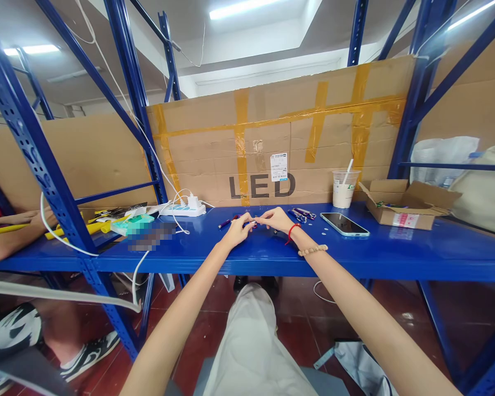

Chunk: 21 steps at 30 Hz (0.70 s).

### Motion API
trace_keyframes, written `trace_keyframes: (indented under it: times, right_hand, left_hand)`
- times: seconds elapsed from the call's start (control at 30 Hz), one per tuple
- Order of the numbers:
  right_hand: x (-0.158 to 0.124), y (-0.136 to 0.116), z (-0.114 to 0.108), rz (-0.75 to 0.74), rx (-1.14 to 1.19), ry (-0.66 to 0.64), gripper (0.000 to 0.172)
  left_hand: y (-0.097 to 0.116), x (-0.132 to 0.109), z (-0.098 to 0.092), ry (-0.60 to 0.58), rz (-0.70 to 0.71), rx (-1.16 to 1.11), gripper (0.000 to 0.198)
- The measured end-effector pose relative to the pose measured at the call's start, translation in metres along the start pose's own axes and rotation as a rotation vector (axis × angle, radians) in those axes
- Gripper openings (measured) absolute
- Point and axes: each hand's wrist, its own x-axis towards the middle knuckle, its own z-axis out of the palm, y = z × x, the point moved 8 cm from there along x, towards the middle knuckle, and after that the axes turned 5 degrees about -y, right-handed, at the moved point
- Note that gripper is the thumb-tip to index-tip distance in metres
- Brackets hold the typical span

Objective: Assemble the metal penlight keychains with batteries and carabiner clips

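Note:
My left hand [237, 231] and my right hand [277, 219] meet over the blue shelf top [214, 250], fingertips pinched together. Something small and dark, partly hidden by the fingers, shows between them; its kind cannot be made out. Beside my left hand lies a slim dark purple piece [224, 224], partly covered by the fingers. Just right of my right hand rest several small purple and silver metal pieces [301, 214], too small to name. A red string bracelet and a beaded one circle my right wrist.
A phone [345, 224], a drink cup with straw [345, 190] and an open cardboard box [404, 206] stand to the right. A white power strip [183, 208] and a turquoise packet [132, 224] lie left. Cardboard [214, 148] walls the back. Another person's arm [8, 247] rests far left.

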Motion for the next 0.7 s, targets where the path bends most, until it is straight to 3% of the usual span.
trace_keyframes:
  times: [0.3, 0.7]
  right_hand:
    - [-0.0021, 0.0019, 0.0010, 0.073, 0.065, -0.009, 0.041]
    - [0.0012, 0.0030, 0.0003, 0.032, 0.148, 0.037, 0.042]
  left_hand:
    - [-0.0013, 0.0008, 0.0008, -0.001, 0.000, 0.025, 0.018]
    - [-0.0071, 0.0043, 0.0012, 0.032, -0.053, 0.063, 0.027]
